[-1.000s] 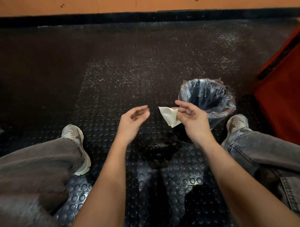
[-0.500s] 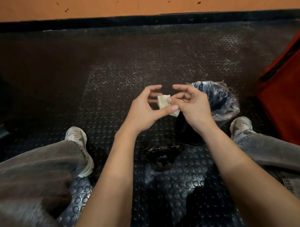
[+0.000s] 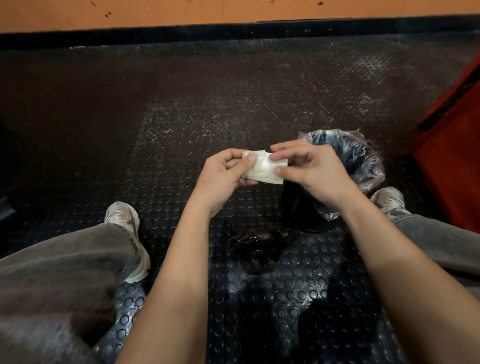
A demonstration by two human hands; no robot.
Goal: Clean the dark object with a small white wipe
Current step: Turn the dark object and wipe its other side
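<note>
Both hands raised above the studded rubber mat (image 3: 177,135), working one small white wipe (image 3: 263,168) between them. Left hand (image 3: 222,177) pinches the wipe's left end, thumb on top, fingers curled behind. Right hand (image 3: 312,171) pinches the right end between thumb and forefinger, other fingers loosely arched. The wipe looks creased and partly unfolded, spanning the gap between the two grips.

Handling judgement: wipe is thin, limp, near weightless; likely damp, so layers may cling. Take it by opposite edges or corners to open it, then bunch it behind the fingertips for rubbing. Tears easily if pulled hard.

Dark object (image 3: 260,249) lies on the mat at 6 o'clock from the wipe, between the forearms, untouched. Glossy, lumpy black surface; exact kind cannot be told. It may be slippery or smear under the wipe; one hand will probably have to steady it.

Lined waste bin (image 3: 352,161) sits at 3 o'clock from the wipe, partly behind the right hand. Sneakers at 8 and 4 o'clock.

Change from 1.0 s ago: then the right hand alone held the folded wipe, left hand open and apart. At 0.5 s ago the left hand had closed in on it. Now both pinch it and it is wider, more spread. Dark object unmoved.
</note>
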